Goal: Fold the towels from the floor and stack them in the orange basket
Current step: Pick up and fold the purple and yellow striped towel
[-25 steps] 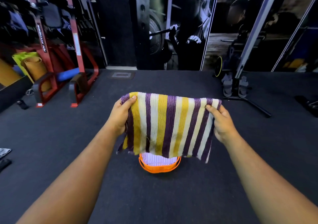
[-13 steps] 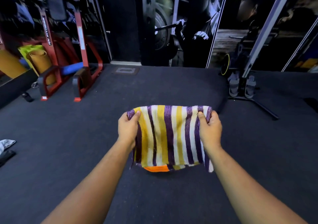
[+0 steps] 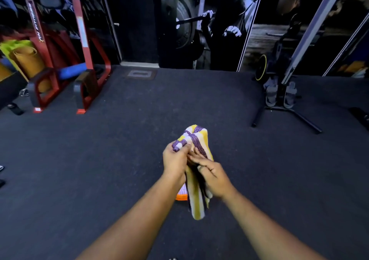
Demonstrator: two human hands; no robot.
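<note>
Hands (image 3: pixel 194 165) on towel (image 3: pixel 196 198), hanging lengthwise

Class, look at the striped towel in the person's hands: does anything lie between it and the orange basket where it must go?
Nothing visible does. Both the left hand and right hand hold the striped towel directly above the orange basket, of which only a corner shows beneath the hanging cloth.
</note>
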